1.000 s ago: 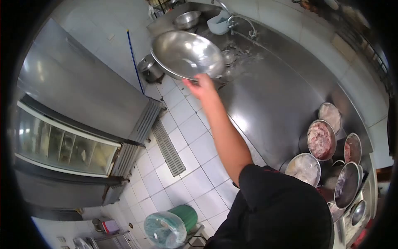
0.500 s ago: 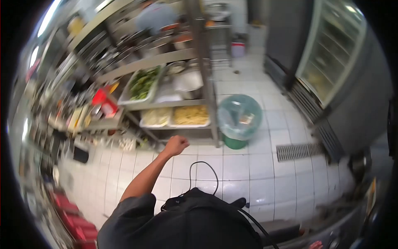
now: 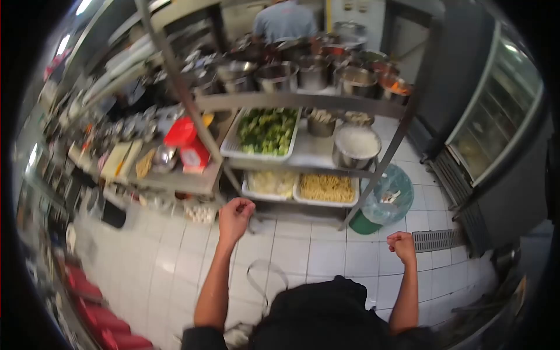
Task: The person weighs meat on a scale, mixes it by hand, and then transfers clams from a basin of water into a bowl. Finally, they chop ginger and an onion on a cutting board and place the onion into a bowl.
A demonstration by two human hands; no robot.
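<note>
My left hand (image 3: 236, 219) is raised over the tiled floor, just below the lower shelf, with its fingers curled in and nothing seen in them. Lower right, my right hand (image 3: 401, 245) is closed in a loose fist near the green bin (image 3: 366, 223). Ahead stands a metal shelf unit (image 3: 300, 101). Its middle shelf bears a white tray of chopped greens (image 3: 268, 131) and a pot with pale contents (image 3: 357, 146). Underneath are a tray of noodles (image 3: 326, 188) and a tray of pale pieces (image 3: 271, 182). Neither hand touches the shelves.
Several metal pots (image 3: 313, 73) line the top shelf, with a person in a grey shirt (image 3: 284, 22) behind. A red scale (image 3: 189, 146) sits on the left counter (image 3: 175, 179). At right are a glass-door fridge (image 3: 496, 111) and a floor drain (image 3: 434, 240).
The view has turned left, so the shelf unit appears more central. My right hand has come into view. My left hand still hangs over the floor.
</note>
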